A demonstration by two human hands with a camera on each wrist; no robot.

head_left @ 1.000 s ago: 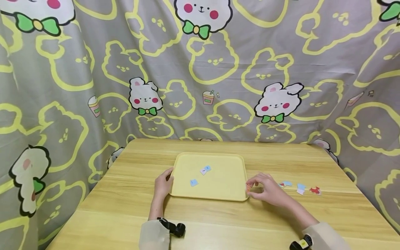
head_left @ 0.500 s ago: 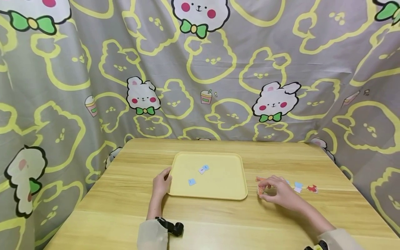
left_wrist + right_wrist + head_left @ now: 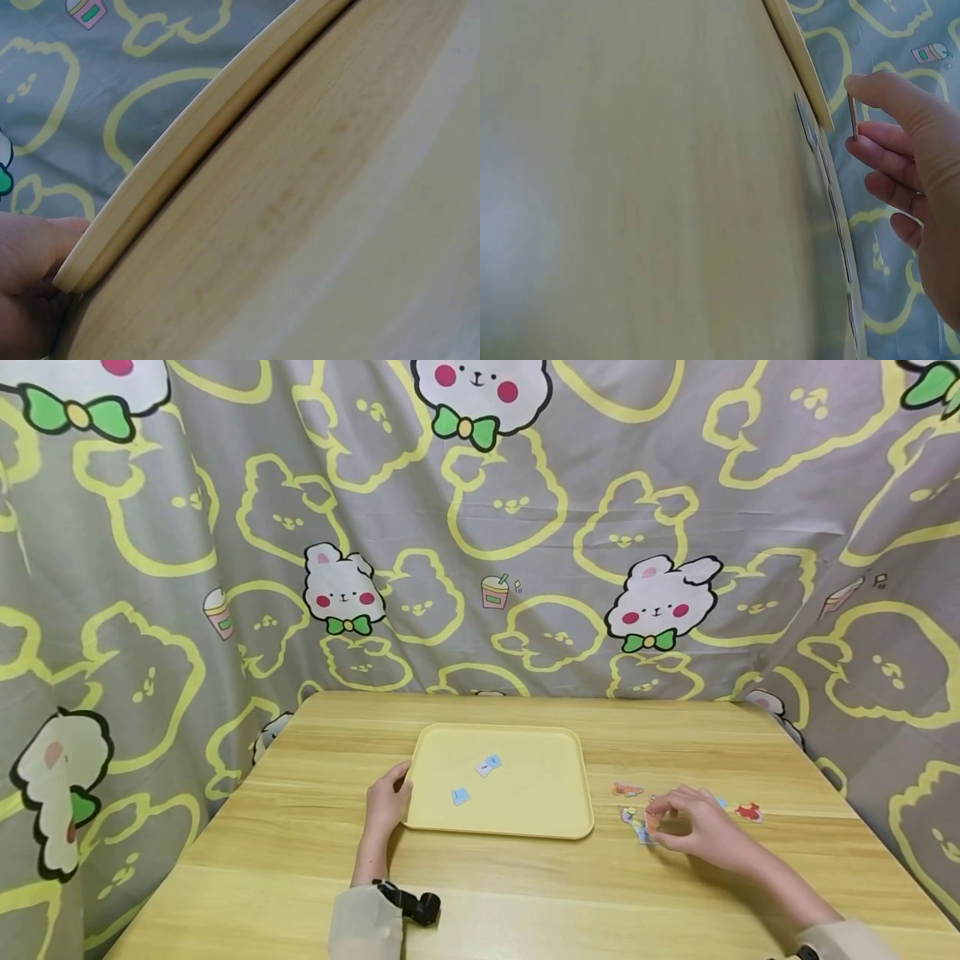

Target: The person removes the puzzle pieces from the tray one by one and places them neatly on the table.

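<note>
- The right hand (image 3: pixel 701 831) pinches a small flat orange-patterned piece (image 3: pixel 652 821) between thumb and fingers; the right wrist view shows it edge-on, raised above the pale wooden tabletop (image 3: pixel 480 893).
- Just beside that hand lie a multicoloured flat piece (image 3: pixel 635 822), an orange flat piece (image 3: pixel 627 790) and a red-and-white flat piece (image 3: pixel 748 812).
- The left hand (image 3: pixel 387 799) grips the left rim of a rectangular yellow tray (image 3: pixel 532 793), its fingers bent at the edge.
- Inside the tray, a light-blue square piece (image 3: pixel 461 796) lies apart from a blue-and-lilac piece (image 3: pixel 488 766).
</note>
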